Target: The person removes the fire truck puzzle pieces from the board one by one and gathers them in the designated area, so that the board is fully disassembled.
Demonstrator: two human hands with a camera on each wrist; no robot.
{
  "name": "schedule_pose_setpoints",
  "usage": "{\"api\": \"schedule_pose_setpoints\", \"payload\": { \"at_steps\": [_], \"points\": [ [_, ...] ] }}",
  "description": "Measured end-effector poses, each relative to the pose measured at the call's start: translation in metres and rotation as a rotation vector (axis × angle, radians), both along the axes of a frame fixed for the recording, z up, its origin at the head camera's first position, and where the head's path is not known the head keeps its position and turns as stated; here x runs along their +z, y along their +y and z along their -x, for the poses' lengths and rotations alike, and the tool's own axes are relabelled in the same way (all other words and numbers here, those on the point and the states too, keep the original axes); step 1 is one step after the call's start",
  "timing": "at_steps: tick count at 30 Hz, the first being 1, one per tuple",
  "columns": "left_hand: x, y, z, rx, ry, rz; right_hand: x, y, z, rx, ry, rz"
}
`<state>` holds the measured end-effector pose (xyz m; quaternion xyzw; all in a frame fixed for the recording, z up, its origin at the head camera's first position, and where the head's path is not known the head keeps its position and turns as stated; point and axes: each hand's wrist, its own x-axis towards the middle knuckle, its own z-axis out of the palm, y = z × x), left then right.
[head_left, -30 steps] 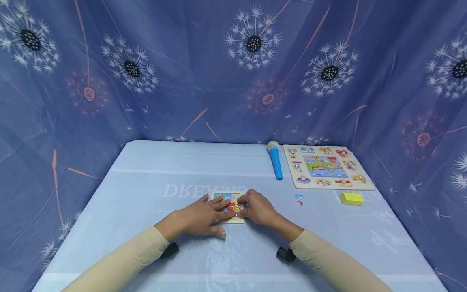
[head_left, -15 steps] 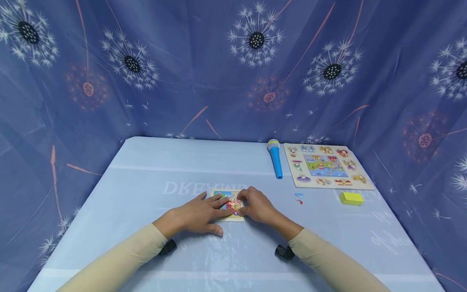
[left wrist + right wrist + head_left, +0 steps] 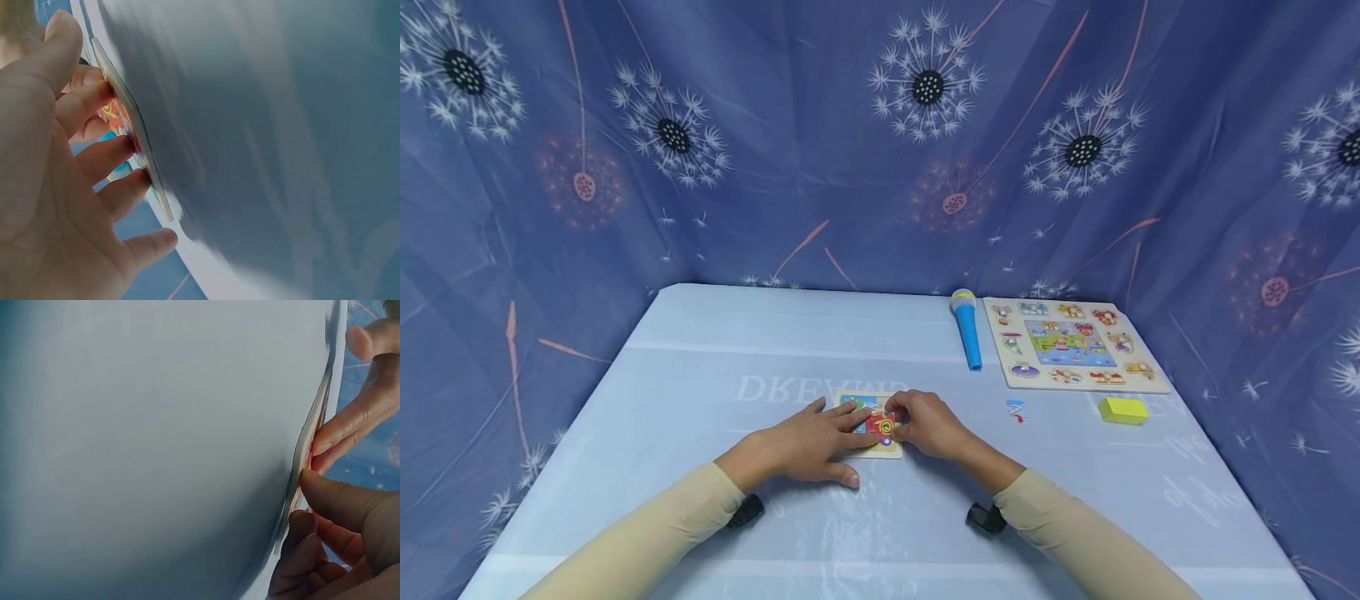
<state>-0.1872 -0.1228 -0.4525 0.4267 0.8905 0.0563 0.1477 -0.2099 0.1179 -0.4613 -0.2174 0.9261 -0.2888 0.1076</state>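
A small jigsaw puzzle board [image 3: 891, 453] with a pale rim lies flat on the table in the head view, partly covered by both hands. My left hand [image 3: 808, 446] rests on it with fingers spread and straight; the left wrist view shows several fingertips [image 3: 141, 181] touching its face. At the board's right side, my right hand [image 3: 931, 425] has curled fingers and pinches a red puzzle piece with a yellow wheel [image 3: 886, 427]. The right wrist view shows that thumb [image 3: 331, 490] at the board's edge; the fingers hide much of the piece. Another small puzzle piece [image 3: 1016, 410] lies apart, further right.
A blue toy microphone [image 3: 968, 333] lies at the back, beside a large wooden peg puzzle board [image 3: 1006, 367] with several pieces. In front of that board sits a yellow block [image 3: 1123, 410]. Patterned blue curtains [image 3: 820, 150] rise behind the table [image 3: 715, 333] and at both sides.
The right fingertips have shifted slightly around the red piece. The left hand stays pressed on the board. The whole head view moves a little up, then back down.
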Motion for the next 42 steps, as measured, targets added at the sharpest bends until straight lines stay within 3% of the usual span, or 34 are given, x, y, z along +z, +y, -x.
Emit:
{"api": "schedule_pose_setpoints", "payload": {
  "at_steps": [7, 13, 22, 31, 42],
  "points": [
    [0.0, -0.001, -0.001, -0.003, -0.011, -0.012, 0.002, 0.004, -0.001, -0.006, 0.011, 0.026],
    [-0.002, -0.003, -0.001, 0.009, -0.019, -0.013, 0.001, 0.029, -0.008, -0.049, -0.005, 0.071],
    [-0.003, -0.004, -0.002, 0.021, -0.028, -0.01, -0.001, 0.115, -0.024, -0.12, -0.076, 0.116],
    [-0.003, -0.003, -0.004, 0.033, -0.037, -0.008, -0.002, 0.194, -0.029, -0.221, -0.117, 0.048],
    [-0.001, 0.0, -0.002, 0.023, -0.026, -0.001, -0.006, 0.21, -0.031, -0.219, -0.05, -0.026]
  ]
}}
